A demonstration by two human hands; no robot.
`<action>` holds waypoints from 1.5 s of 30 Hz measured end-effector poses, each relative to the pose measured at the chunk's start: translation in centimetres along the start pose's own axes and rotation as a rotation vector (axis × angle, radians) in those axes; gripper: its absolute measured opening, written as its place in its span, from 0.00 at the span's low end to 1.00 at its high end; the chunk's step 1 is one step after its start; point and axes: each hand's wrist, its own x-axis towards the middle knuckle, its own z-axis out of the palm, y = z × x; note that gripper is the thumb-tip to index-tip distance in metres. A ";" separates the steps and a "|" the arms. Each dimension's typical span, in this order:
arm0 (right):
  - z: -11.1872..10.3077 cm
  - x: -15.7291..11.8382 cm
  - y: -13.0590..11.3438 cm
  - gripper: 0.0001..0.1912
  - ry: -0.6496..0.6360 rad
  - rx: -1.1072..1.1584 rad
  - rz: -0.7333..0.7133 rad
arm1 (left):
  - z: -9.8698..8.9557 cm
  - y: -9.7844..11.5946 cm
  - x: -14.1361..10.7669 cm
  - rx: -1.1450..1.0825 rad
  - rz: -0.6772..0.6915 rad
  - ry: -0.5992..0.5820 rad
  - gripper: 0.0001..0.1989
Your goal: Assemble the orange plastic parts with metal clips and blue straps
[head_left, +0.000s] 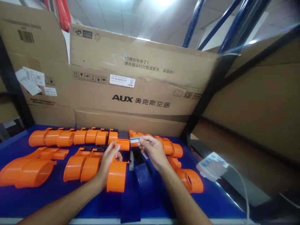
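My left hand (109, 159) is closed around an orange plastic part (116, 177) with a wide curved band at the bottom and a narrow end at the top. Pinched in the fingers of my right hand (153, 150) is a small flat silver-grey strip (134, 140). This strip sits just right of the orange part's narrow end; whether the two touch, I cannot tell. Below and between my hands lie dark blue plastic parts (146, 184), with a black piece (138, 156) at their upper end. My palms hide some of what lies behind them.
Similar orange parts stand in rows at the back left (65, 138), front left (37, 170) and right (191, 181) of the blue tabletop (58, 200). A white device (212, 165) with a cable is at the right. Cardboard (140, 84) walls the back, beside dark rack posts (201, 103).
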 end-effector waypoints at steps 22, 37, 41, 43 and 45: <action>-0.3 0.0 0.3 0.14 -0.061 -0.156 -0.083 | 0.3 0.2 0.2 -0.086 -0.056 0.053 0.24; 1.3 -1.5 0.5 0.11 0.034 -0.695 -0.464 | 0.3 0.6 -0.1 0.073 0.092 0.038 0.22; 1.2 -1.7 0.3 0.12 -0.031 -0.815 -0.539 | 0.6 1.1 -0.5 0.109 0.095 0.031 0.20; 1.2 -1.7 0.3 0.12 -0.069 -0.872 -0.562 | 0.7 1.3 -0.6 0.136 0.102 0.021 0.19; 1.2 -1.8 0.3 0.13 -0.107 -0.934 -0.590 | 0.7 1.3 -0.7 0.156 0.103 0.011 0.19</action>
